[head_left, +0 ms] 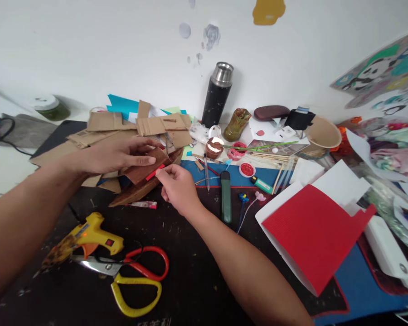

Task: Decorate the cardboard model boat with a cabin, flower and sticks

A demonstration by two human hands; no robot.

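thin red strip (153,173) — brown cardboard (140,171)

Front left on the bench (190,280), glue gun (97,228) beside scissors (117,270). Behind them, strip (154,173) at edge of card (138,173); farther back, cardboard pile (156,125). Rightward, knife (225,199), then paper sheet (316,235). Behind knife, flask (216,102).

We've got one head cam, pretty close, looking forward and down over the desk (190,276) to the wall (122,45); right edge seems kinda blurry.
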